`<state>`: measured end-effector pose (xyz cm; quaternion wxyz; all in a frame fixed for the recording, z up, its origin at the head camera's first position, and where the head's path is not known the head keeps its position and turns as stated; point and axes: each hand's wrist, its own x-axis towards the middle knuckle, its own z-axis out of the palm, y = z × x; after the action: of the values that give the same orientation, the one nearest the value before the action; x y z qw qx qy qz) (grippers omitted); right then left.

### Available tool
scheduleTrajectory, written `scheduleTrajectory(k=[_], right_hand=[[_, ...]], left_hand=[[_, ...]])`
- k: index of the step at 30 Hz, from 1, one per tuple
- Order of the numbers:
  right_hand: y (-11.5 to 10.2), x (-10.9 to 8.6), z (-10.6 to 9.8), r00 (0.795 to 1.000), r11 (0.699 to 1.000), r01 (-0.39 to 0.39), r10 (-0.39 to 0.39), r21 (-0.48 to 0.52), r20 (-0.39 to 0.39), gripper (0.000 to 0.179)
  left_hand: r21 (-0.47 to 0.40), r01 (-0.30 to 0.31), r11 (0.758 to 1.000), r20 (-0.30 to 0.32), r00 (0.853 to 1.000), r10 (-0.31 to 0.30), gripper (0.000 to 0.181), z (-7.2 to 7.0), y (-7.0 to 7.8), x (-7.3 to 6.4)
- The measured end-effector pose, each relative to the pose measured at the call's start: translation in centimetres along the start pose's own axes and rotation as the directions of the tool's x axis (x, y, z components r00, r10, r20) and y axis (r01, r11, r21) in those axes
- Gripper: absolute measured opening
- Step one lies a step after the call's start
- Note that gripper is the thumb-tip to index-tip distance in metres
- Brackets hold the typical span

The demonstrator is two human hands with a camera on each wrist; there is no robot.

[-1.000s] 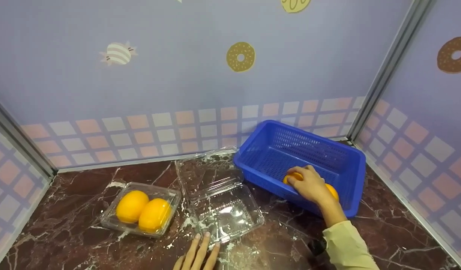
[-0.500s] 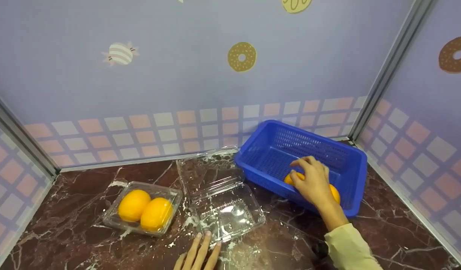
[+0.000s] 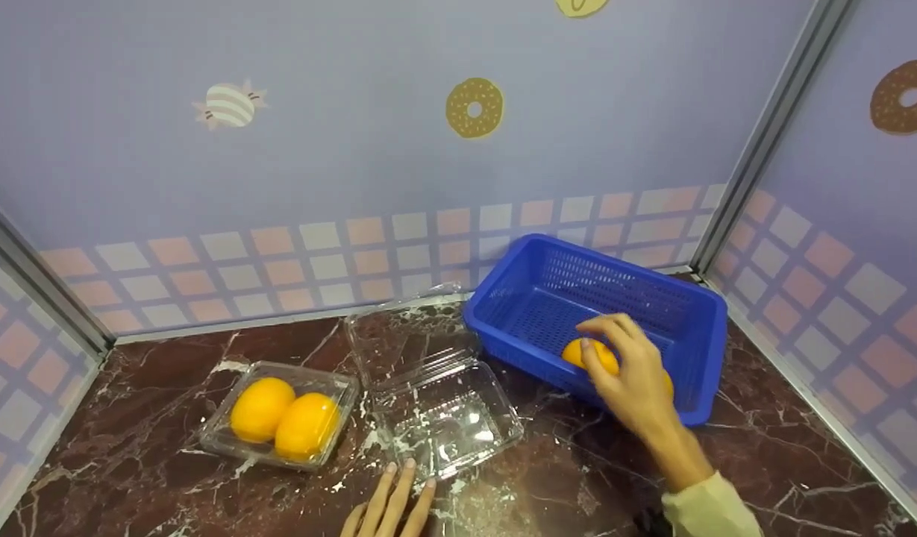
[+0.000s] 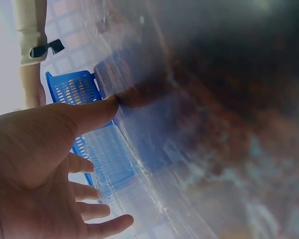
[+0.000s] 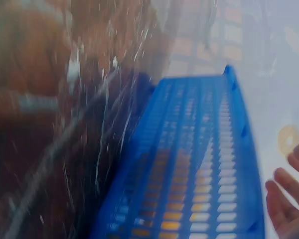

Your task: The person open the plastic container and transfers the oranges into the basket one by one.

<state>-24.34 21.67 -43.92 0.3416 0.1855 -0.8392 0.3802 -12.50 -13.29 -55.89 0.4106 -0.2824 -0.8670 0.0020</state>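
Note:
My right hand (image 3: pixel 633 373) hovers over the near side of a blue plastic basket (image 3: pixel 495 339), thumb and fingers spread apart with nothing between them. Beneath it in the basket lies an orange (image 3: pixel 577 352); a second orange (image 3: pixel 668 384) is mostly hidden behind the hand. In the right wrist view the fingers (image 5: pixel 289 191) hang loosely above the rim. My left hand (image 3: pixel 391 503) has its fingers extended, fingertips right at the front edge of an open clear plastic clamshell box (image 3: pixel 458 425). The box's lid (image 3: pixel 406 343) leans back toward the wall.
Left of the open box, a closed clear clamshell box (image 3: pixel 227 440) contains two oranges (image 3: pixel 263 410). The marbled tabletop (image 3: pixel 167 373) is bounded by patterned panels at the back and both sides. The basket stands near the back right corner.
My right hand has lifted off the orange it was grasping in the basket and drawn back slightly, its fingers spreading. More of that orange shows. The left hand stays by the open box.

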Motion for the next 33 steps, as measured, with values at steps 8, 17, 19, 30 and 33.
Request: scheduleTrajectory(k=[8,17,19,30,33], right_hand=[[-3.3,-3.4,0.6,0.926,0.973,0.141,-0.195,0.184,0.324,0.033],[-3.7,-5.9,1.9,0.736,0.988,0.152,-0.130,0.025,0.665,0.047],[-3.7,-6.1,2.1,0.727,0.988,0.153,-0.125,0.019,0.675,0.045],[-3.8,-6.2,2.6,0.719,0.991,0.130,-0.112,0.026,0.686,0.043],[-3.8,-6.3,2.6,0.717,0.993,0.117,-0.104,0.029,0.689,0.042]], left_hand=[[-0.010,-0.002,1.000,0.010,1.000,0.003,0.077,0.0,-0.1,0.0],[0.015,-0.023,1.000,-0.022,0.999,0.023,0.076,0.0,-0.2,0.1],[0.015,-0.024,1.000,-0.028,0.999,0.025,0.077,0.1,-0.3,0.1],[0.013,0.003,1.000,0.083,0.997,-0.004,0.078,-0.3,-0.6,-0.2],[0.016,0.012,1.000,0.113,0.993,-0.014,0.081,-0.4,-0.7,-0.3]])
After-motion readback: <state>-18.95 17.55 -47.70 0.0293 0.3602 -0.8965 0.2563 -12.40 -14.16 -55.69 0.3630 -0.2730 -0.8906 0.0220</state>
